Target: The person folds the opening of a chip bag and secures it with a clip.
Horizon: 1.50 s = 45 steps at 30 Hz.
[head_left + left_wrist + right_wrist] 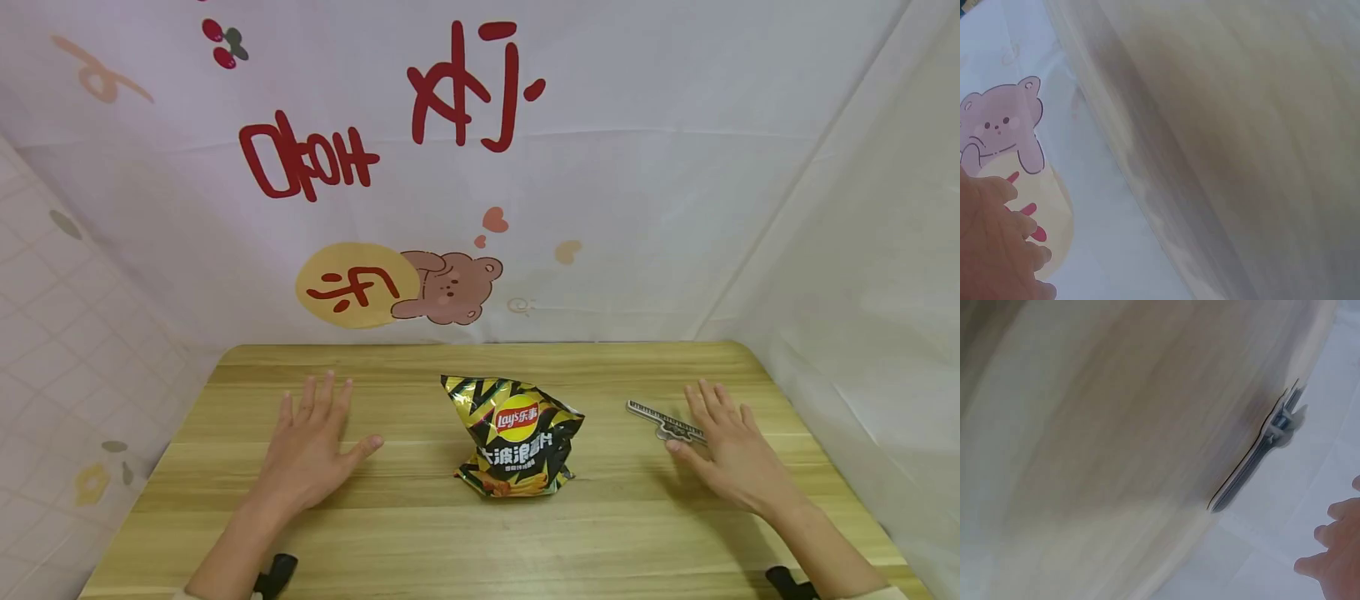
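A black and yellow Lay's potato chip bag [517,437] stands in the middle of the wooden table [390,533], its top slanting to one side. To its right lies a long metal clip [666,420] with ruler-like marks along its edge; the right wrist view shows the same clip [1257,450] side-on. My left hand [311,450] is spread, palm down, left of the bag, holding nothing. Beside the clip my right hand [731,450] is also spread with fingers straight; its thumb and index finger overlap the clip's near end in the head view.
Behind the table hangs a white cloth [637,208] with red characters and a printed bear [453,287]. More cloth [885,292] closes off the right side, and a patterned one [60,333] the left. The table's far edge has rounded corners.
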{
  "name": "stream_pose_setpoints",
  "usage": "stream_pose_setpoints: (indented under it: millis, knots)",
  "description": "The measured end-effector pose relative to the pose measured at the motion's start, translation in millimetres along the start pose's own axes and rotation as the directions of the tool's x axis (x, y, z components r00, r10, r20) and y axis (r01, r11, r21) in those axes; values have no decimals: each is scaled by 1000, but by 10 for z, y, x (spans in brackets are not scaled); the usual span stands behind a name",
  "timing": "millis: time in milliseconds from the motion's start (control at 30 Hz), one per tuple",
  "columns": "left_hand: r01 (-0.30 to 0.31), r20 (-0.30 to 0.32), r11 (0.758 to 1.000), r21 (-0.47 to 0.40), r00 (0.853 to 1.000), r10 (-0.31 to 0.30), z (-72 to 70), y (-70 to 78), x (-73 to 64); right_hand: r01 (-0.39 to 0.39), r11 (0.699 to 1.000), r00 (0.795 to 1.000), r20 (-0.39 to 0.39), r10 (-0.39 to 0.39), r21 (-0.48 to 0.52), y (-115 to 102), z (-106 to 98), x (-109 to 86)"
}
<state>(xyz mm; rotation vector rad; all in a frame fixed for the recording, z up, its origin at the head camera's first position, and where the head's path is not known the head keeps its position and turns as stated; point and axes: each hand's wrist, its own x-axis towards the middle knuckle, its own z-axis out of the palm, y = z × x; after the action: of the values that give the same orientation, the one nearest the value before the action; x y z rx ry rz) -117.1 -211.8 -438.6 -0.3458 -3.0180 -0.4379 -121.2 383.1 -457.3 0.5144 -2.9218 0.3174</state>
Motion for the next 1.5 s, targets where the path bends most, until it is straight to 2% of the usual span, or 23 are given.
stream_pose_setpoints:
  millis: [200, 800, 1200, 1500]
  knots:
    - [-13, -12, 1000, -2, 1000, 13, 20, 65, 15, 17, 1000, 1000, -10, -17, 6, -84, -3, 8]
    - [-75, -129, 997, -27, 989, 71, 5, 310, 110, 50, 996, 997, -55, -46, 70, -366, -6, 76]
    - [-116, -212, 989, -92, 973, 95, -74, 500, 163, 49, 988, 997, -70, -39, 143, -550, 33, 73]
    - [-170, -297, 976, -137, 947, 123, -89, 633, 231, 39, 977, 997, -75, -24, 211, -671, 93, 115]
